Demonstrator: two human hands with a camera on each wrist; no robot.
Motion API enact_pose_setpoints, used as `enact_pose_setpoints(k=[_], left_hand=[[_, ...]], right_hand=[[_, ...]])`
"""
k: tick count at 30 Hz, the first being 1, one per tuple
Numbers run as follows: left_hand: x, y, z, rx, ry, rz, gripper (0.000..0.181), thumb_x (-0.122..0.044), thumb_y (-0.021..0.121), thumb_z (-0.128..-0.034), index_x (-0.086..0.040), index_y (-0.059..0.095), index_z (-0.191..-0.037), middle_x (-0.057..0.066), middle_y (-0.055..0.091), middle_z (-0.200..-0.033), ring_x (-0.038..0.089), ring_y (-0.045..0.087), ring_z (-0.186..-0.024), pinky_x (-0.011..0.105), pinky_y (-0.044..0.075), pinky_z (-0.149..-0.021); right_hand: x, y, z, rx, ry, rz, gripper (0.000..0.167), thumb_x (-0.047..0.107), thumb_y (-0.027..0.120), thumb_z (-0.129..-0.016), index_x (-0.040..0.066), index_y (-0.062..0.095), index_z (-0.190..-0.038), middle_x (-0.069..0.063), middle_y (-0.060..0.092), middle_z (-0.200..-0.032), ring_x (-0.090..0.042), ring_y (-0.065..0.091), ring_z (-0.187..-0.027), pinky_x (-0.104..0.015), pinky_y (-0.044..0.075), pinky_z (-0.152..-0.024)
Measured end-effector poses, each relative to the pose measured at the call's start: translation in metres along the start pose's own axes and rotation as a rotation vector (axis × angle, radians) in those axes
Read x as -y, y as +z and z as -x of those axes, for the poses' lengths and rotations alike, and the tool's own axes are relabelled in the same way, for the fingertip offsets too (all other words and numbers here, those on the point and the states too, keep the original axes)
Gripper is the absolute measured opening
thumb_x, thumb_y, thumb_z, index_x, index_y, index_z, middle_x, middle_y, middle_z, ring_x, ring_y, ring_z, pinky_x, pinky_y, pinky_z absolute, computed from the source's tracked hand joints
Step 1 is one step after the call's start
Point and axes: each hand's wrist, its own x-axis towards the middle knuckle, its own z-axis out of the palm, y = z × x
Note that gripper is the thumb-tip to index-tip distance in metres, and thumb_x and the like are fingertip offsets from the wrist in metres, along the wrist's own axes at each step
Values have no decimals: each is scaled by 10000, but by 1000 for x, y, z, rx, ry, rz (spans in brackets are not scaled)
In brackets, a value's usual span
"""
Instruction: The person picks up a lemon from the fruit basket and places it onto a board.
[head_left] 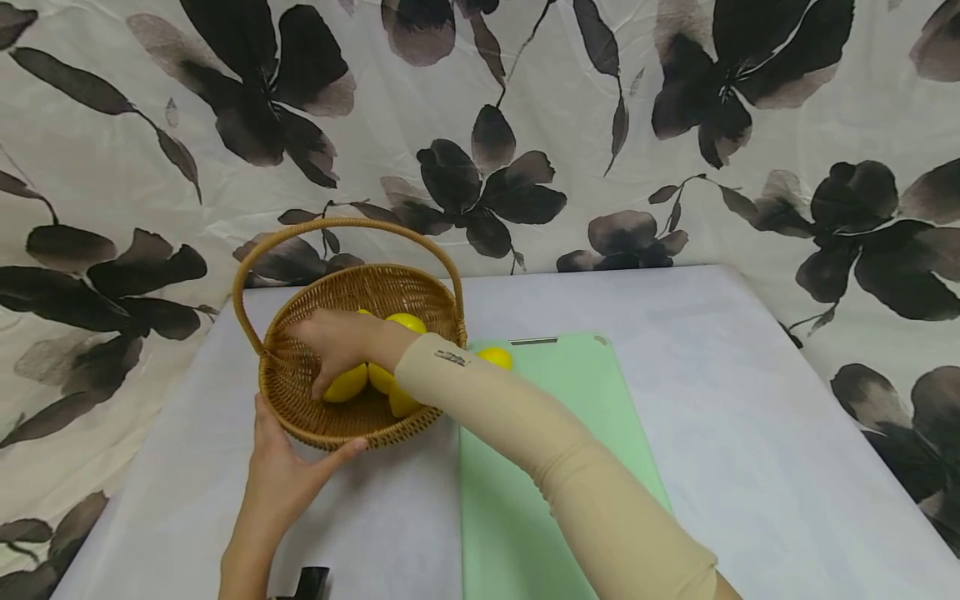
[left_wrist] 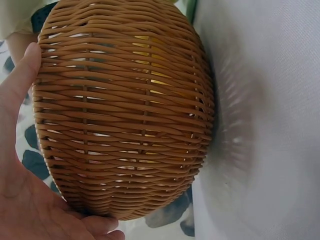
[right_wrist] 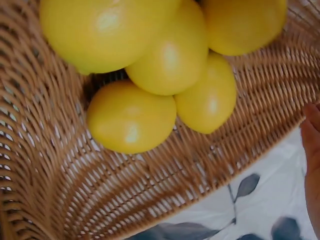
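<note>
A brown wicker basket [head_left: 300,417] with a tall arched handle stands on the left of the table, with several yellow lemons [head_left: 347,383] inside. My left hand [head_left: 281,479] holds it from the near left, thumb along the near rim. In the left wrist view the other fingers [left_wrist: 100,225] bend round the basket's side. My right hand [head_left: 337,337] reaches inside, over the left part of the basket, its thumb pointing down beside a lemon. Its fingertips are blurred, and whether they hold anything is hidden. The right wrist view shows the lemons [right_wrist: 132,117] piled against the woven wall.
Right of the basket lies a light green cutting board [head_left: 510,508], partly under my right sleeve [head_left: 525,425]. Another lemon [head_left: 495,358] sits at its far end. A black object [head_left: 311,583] shows at the near edge. Floral cloth [head_left: 600,192] hangs behind the white-covered table [head_left: 750,433].
</note>
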Motion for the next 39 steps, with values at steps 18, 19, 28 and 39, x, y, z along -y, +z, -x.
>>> enact_pose_setpoints(k=[18, 19, 28, 39], left_hand=[[-1, 2, 5, 9, -23, -2, 1396, -518, 785, -736, -123, -356, -1436, 158, -257, -1570, 506, -8, -1445, 687, 174, -1103], [-1, 2, 5, 9, -24, -2, 1396, -516, 787, -735, -123, -355, -1437, 159, -255, -1571, 506, -5, -1446, 687, 176, -1103], [-2, 1, 4, -20, 12, 19, 1374, -512, 782, -742, -142, -335, -1452, 175, -225, -1579, 518, 19, -1440, 705, 177, -1088], [0, 2, 1, -16, 5, 12, 1377, -524, 778, -740, -136, -335, -1451, 181, -223, -1578, 523, 14, -1438, 713, 177, -1081]], right_hand=[[3, 38, -3, 299, 171, 215, 467, 286, 727, -861, 172, 543, -1275, 37, 603, -1201, -62, 571, -1050, -161, 474, -912], [3, 39, -4, 298, 166, 223, 444, 254, 715, -873, 170, 544, -1274, 34, 605, -1202, -64, 572, -1048, -163, 475, -911], [1, 35, -6, 303, 156, 201, 457, 216, 728, -863, 175, 539, -1276, 26, 579, -1240, -68, 549, -1076, -162, 455, -942], [14, 11, -4, 220, 36, 181, 410, 232, 679, -899, 116, 546, -1270, 3, 596, -1202, -75, 518, -1001, -143, 441, -887]])
